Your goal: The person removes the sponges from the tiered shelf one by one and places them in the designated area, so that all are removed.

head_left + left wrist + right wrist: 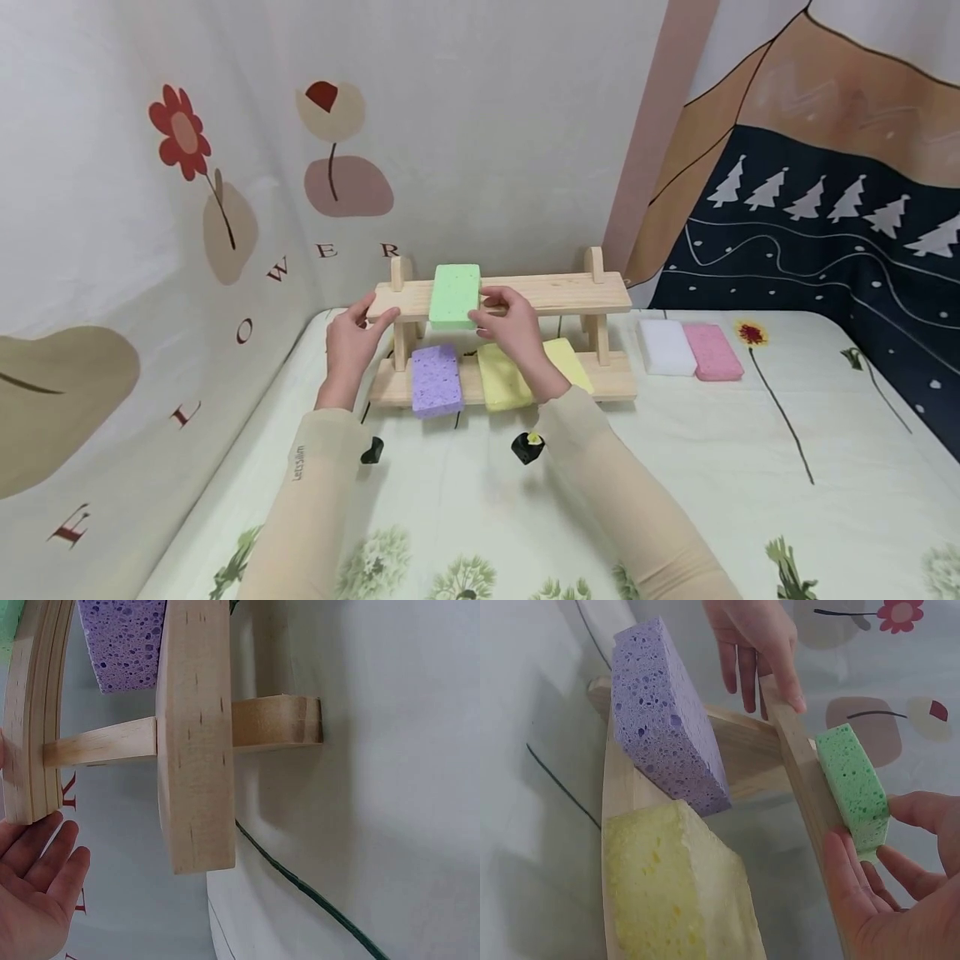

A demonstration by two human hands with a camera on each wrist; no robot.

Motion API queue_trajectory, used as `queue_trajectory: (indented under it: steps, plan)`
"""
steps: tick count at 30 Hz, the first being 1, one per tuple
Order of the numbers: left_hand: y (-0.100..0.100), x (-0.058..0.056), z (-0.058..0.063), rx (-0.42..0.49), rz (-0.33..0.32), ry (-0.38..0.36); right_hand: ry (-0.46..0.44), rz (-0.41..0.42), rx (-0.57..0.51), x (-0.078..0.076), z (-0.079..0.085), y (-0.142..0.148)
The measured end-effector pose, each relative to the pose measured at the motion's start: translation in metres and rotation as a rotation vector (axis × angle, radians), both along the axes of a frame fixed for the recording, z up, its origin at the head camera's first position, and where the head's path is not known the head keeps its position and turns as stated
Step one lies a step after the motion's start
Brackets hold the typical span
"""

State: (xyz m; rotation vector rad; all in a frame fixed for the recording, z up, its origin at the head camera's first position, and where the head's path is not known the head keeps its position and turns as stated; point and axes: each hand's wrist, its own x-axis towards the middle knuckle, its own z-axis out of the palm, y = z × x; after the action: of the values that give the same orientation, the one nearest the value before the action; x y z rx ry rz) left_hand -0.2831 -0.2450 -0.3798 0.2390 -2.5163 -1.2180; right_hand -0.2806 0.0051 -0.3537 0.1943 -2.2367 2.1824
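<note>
A two-tier wooden rack (555, 292) stands against the back curtain. On its upper board lies a green sponge (454, 296), its front end sticking out past the edge. My right hand (513, 329) pinches this sponge at its right side with thumb and fingertips, seen closer in the right wrist view. My left hand (351, 346) holds the left end of the upper board, thumb on one side and fingers on the other. On the lower board sit a purple sponge (437, 381) and yellow sponge material (501, 382), partly hidden behind my right wrist.
Right of the rack, a white sponge (667, 347) and a pink sponge (713, 352) lie side by side on the printed cloth (660, 467). Two small black objects, one of them (527, 448) near my right sleeve, are in front of the rack.
</note>
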Motion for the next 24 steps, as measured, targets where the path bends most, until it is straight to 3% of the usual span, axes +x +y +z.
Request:
queue_trajectory:
  steps: [10, 24]
  plan:
    - [0.0, 0.0, 0.0, 0.007, -0.01, -0.005, -0.001, 0.018, -0.019, 0.005, 0.001, 0.005]
    - [0.0, 0.0, -0.001, 0.01, -0.013, 0.004, 0.018, -0.004, -0.023, 0.017, -0.001, 0.036]
